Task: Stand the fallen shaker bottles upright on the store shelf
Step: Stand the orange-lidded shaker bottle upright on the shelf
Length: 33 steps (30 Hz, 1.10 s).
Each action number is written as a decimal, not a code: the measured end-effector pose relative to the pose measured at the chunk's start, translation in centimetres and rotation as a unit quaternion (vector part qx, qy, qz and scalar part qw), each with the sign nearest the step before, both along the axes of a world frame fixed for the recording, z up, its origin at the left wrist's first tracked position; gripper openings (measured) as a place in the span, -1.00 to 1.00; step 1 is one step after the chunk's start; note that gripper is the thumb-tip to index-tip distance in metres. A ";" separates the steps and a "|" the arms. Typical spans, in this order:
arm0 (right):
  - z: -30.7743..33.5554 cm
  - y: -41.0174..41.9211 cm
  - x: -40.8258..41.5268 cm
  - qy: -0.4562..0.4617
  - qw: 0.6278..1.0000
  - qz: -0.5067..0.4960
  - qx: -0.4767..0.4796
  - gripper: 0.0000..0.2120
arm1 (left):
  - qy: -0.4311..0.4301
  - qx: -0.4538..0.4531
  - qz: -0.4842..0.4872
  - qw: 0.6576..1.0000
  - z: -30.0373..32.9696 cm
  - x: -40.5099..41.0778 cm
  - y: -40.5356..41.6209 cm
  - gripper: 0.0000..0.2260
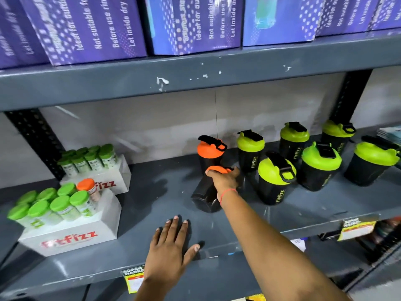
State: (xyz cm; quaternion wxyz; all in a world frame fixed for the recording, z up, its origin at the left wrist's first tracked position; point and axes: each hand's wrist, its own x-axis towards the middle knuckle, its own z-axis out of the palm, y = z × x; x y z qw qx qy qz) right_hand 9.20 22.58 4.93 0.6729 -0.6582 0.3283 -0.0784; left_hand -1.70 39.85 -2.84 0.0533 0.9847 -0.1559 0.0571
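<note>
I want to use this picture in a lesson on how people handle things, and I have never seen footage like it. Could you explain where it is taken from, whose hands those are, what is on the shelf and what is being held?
There is one picture, taken by a camera worn on a person's head, looking down at their own bare hands. No machine is involved.

The left hand rests flat on the grey shelf. The right hand grips the orange lid end of a black shaker bottle, which is tilted, not yet upright.

Behind it stands an upright orange-lidded shaker. To the right stand green-lidded shakers. On the left sit white Fitfizz boxes of small green-capped tubes. Purple boxes fill the shelf above.
</note>
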 end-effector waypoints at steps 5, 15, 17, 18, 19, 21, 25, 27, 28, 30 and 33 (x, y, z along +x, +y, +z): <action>0.4 -0.3 -2.0 -0.078 0.989 -0.010 -0.125 -0.19 | 0.023 0.004 -0.002 1.000 -0.1 0.0 -0.1 -0.38; -1.3 -1.5 -6.9 -0.208 0.887 0.079 -0.404 -0.26 | 0.025 0.001 -0.056 0.998 0.6 1.7 -0.6 -0.09; -0.6 -1.5 -7.3 -0.187 0.885 0.085 -0.418 -0.26 | 0.038 0.028 -0.058 0.997 0.4 1.6 -0.7 -0.21; -0.4 -1.6 -7.6 -0.183 0.880 0.082 -0.430 -0.26 | 0.059 0.037 -0.051 0.996 0.4 1.6 -0.6 -0.29; 0.0 -1.6 -8.0 -0.186 0.876 0.081 -0.438 -0.27 | 0.064 0.038 -0.043 0.996 0.4 1.7 -0.6 -0.33; 2.0 -2.0 -8.3 -0.217 0.871 0.079 -0.433 -0.40 | 0.051 0.033 -0.041 0.997 0.5 1.7 -0.6 -0.34; 8.0 -3.0 -6.7 -0.147 0.831 0.274 -0.462 -0.52 | 0.037 -0.011 -0.069 0.997 0.6 1.6 -0.8 -0.11; 2.2 -7.4 0.6 -0.014 0.818 0.349 -0.456 -0.50 | 0.027 -0.015 -0.071 0.997 0.4 1.5 -0.7 -0.04; 0.8 -9.3 2.9 0.034 0.800 0.371 -0.470 -0.51 | 0.032 -0.009 -0.068 0.997 0.5 1.5 -0.7 -0.02; 1.8 -9.2 2.0 0.107 0.754 0.384 -0.523 -0.60 | 0.042 -0.002 -0.059 0.997 0.8 1.6 -0.7 0.01; 8.9 -4.4 -4.4 0.147 0.733 0.380 -0.544 -0.52 | 0.040 -0.010 -0.060 0.997 0.8 1.4 -0.7 0.02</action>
